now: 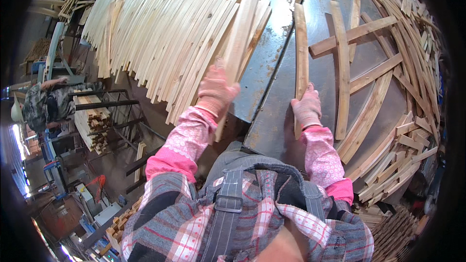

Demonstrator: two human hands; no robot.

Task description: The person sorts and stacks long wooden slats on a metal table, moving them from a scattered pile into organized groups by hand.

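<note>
My left hand (217, 90), in a pale pink work glove, is closed over a pale wooden strip (241, 34). The strip's near end pokes out below the palm, and its far end lies along the right side of a wide row of similar strips (165, 34). In a matching glove, my right hand (307, 107) grips a browner, slightly curved wooden strip (301, 43) near its lower end. That one lies lengthwise on the metal table (272, 75), just right of a seam. My left fingertips are slightly blurred.
Curved loose strips (342, 68) cross one another on the table's right side. Beyond them a heap of offcuts (412, 150) lines the right edge. At left, a black metal rack holds stacked wood (92, 121); another person in a camouflage sleeve (58, 99) stands beside it.
</note>
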